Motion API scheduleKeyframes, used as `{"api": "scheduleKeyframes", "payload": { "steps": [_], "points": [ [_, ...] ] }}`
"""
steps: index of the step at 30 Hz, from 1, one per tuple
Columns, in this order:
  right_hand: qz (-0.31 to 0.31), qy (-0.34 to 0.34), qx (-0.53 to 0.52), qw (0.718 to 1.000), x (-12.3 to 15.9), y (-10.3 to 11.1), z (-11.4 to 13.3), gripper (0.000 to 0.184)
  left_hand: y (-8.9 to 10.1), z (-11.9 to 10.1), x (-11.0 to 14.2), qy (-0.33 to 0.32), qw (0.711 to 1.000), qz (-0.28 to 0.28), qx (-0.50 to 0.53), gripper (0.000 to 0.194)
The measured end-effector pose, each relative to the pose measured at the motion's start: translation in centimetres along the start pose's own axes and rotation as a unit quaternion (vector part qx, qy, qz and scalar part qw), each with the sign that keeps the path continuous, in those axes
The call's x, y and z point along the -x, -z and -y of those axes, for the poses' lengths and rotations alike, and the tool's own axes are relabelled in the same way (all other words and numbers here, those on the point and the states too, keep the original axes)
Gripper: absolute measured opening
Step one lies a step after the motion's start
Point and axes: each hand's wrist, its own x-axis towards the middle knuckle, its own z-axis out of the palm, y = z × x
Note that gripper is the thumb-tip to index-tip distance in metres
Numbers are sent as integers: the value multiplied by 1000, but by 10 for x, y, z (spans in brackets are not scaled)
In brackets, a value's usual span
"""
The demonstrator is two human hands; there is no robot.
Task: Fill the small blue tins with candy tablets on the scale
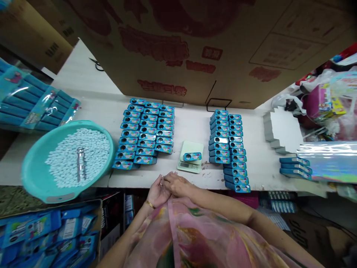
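My left hand (157, 192) and my right hand (176, 184) meet at the table's front edge. The left one is turned palm up with its fingers curled, and the right one rests across them, fingers closed. Whether anything small lies between them is hidden. Just beyond stands a pale green digital scale (182, 166) bearing one small blue box (192, 156). Left of the scale, similar blue boxes (147, 136) stand in three columns; two more columns of blue boxes (219, 139) are to its right.
A turquoise basin (33, 173) holds white tablets (63, 160) and a metal scoop-like tool (81, 163). A large carton (189, 48) closes off the back. Blue packets fill an open box (96, 238) below left. White trays (287, 128) and several blue boxes (295, 166) lie right. Scissors (97, 66) lie far left.
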Motion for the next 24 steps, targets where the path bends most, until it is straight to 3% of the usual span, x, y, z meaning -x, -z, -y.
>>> {"api": "scheduleKeyframes", "payload": {
  "steps": [12, 17, 21, 24],
  "points": [
    [35, -22, -8, 999, 13, 4, -2, 19, -3, 8, 2, 35, 994, -93, -37, 21],
    [-18, -53, -51, 997, 21, 16, -15, 17, -18, 10, -2, -11, 998, -45, -48, 19],
    [-106, -119, -100, 982, 30, 37, -46, 15, -35, 7, -14, -39, 997, -4, -71, 20],
    [-126, -180, -66, 973, 33, 51, -68, 16, -44, 4, -21, -52, 995, -1, -86, 20]
  ]
}}
